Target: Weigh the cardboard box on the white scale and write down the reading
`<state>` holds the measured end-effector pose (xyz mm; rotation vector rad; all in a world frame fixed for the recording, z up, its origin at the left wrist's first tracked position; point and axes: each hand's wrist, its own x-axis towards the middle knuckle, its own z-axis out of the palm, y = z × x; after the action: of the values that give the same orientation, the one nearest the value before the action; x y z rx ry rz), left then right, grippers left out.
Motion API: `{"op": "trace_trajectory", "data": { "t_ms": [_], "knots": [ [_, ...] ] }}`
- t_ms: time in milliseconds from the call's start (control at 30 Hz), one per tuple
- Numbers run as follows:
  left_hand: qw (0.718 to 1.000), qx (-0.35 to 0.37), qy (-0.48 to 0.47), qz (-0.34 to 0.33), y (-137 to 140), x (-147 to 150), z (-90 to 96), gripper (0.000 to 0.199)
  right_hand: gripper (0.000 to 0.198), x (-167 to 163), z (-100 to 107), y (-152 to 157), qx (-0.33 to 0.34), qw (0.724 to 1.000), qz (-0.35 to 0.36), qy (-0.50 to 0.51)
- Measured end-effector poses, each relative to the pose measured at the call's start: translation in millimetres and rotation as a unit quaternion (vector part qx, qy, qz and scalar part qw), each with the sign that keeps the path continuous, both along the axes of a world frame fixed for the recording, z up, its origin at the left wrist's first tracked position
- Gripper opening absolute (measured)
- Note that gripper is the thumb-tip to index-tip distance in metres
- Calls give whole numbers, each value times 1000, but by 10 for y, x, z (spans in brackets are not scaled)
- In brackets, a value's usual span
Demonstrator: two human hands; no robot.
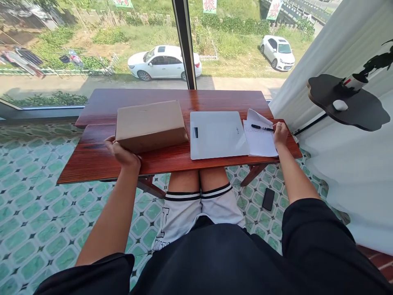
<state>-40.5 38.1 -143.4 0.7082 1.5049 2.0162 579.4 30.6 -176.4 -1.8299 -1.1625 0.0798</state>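
Observation:
My left hand (123, 155) is at the near left corner of a closed brown cardboard box (150, 123), its fingers bent around that corner. The box lies at a slight angle on the left of the reddish wooden table (162, 164). My right hand (280, 133) is at the table's right side, fingers curled at the end of a black pen (260, 127). That pen stretches leftward over an open notebook (259, 143) with handwriting and a raised page. Between box and notebook lies a closed silver laptop (217, 135).
A black phone (268, 199) lies on the green tiled floor (39, 205), right of my legs. At right, a dark wavy-edged side table (362, 108) carries a white mouse (340, 105) and a potted plant. A white curtain (353, 176) hangs behind it; a window stands beyond the table.

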Motion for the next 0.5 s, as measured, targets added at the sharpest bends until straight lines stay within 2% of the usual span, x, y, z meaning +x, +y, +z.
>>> {"op": "trace_trajectory", "data": {
  "t_ms": [267,500],
  "knots": [
    [1000,19,-20,-13,16,-37,-56,17,31,59,-23,20,24,1000,0,-5],
    [1000,14,-24,-3,33,-53,-33,19,31,42,-12,2,40,999,-4,31]
  ]
}}
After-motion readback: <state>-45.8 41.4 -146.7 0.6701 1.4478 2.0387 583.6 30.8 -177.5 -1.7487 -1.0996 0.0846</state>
